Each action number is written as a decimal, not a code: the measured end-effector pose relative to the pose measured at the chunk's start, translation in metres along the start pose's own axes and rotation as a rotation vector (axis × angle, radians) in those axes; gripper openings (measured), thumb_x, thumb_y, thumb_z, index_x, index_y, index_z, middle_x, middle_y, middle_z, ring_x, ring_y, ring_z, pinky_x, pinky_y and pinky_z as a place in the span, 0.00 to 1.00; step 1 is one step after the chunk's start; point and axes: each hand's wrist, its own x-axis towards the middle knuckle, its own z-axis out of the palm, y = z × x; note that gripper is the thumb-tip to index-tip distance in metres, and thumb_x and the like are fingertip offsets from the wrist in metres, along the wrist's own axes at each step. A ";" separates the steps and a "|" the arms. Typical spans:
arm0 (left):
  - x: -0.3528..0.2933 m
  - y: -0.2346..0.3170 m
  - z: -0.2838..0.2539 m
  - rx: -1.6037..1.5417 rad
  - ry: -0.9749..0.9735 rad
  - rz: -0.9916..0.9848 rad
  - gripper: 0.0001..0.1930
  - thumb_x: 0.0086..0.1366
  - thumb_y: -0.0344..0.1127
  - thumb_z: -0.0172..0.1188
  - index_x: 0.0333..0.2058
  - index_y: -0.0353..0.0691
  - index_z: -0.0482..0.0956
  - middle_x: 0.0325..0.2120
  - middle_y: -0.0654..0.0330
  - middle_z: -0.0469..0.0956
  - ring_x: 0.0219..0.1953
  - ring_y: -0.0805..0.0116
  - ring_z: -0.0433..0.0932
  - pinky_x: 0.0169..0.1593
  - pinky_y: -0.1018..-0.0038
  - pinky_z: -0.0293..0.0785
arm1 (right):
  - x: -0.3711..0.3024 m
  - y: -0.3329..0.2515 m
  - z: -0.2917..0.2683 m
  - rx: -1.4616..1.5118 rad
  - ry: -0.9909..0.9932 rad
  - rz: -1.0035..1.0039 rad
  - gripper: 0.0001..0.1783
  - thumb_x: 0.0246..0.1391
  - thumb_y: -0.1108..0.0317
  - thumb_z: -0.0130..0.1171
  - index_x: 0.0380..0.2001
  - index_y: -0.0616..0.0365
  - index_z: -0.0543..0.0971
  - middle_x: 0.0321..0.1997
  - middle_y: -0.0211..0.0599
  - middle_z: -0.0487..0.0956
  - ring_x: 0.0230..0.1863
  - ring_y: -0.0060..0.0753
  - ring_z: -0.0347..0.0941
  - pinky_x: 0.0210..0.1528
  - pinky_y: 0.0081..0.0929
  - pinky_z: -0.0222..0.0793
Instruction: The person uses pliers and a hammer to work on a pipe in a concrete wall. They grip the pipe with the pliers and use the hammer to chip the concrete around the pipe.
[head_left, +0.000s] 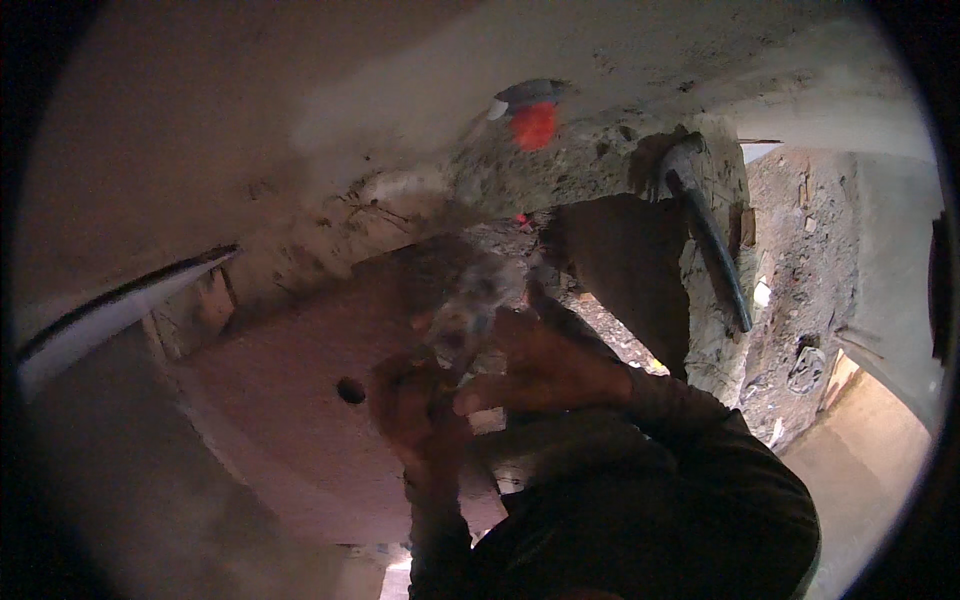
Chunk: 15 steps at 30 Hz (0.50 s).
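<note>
Both my hands come together in the middle, over a reddish-brown board. My left hand [415, 405] has its fingers curled in, close against the other hand. My right hand [550, 370] reaches in from the right, its thumb and fingers bent toward the left one. Between and just beyond them is a pale, see-through crumpled thing that looks like a plastic bag [475, 305]. It is blurred and dim, and the fingers cover its near end. Both hands seem closed on it.
The reddish-brown board [270, 400] has a round dark hole. On a rough ledge at the right lies a hammer-like tool [712, 245] with a long dark handle. A red object [533, 126] sits by the far wall. Rubble-strewn ground [805, 270] shows farther right.
</note>
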 end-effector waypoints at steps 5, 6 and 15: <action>0.023 0.029 0.011 -0.044 -0.089 0.014 0.10 0.57 0.28 0.69 0.39 0.40 0.82 0.46 0.49 0.78 0.43 0.49 0.80 0.45 0.58 0.78 | 0.001 0.007 0.004 0.219 0.047 0.102 0.24 0.72 0.57 0.58 0.63 0.61 0.73 0.59 0.42 0.78 0.61 0.37 0.73 0.63 0.34 0.69; 0.028 0.035 0.009 -0.054 -0.131 -0.010 0.10 0.58 0.29 0.69 0.40 0.40 0.83 0.47 0.49 0.78 0.44 0.49 0.80 0.46 0.58 0.78 | 0.000 0.005 0.003 0.284 0.082 0.112 0.23 0.72 0.58 0.57 0.63 0.60 0.73 0.59 0.41 0.79 0.60 0.36 0.74 0.63 0.34 0.69; 0.037 0.039 -0.007 -0.081 -0.259 0.119 0.09 0.62 0.30 0.66 0.41 0.37 0.84 0.50 0.47 0.79 0.49 0.48 0.80 0.51 0.56 0.77 | -0.015 0.011 -0.022 0.725 0.536 0.224 0.19 0.74 0.63 0.53 0.62 0.58 0.74 0.48 0.38 0.83 0.48 0.29 0.79 0.53 0.31 0.74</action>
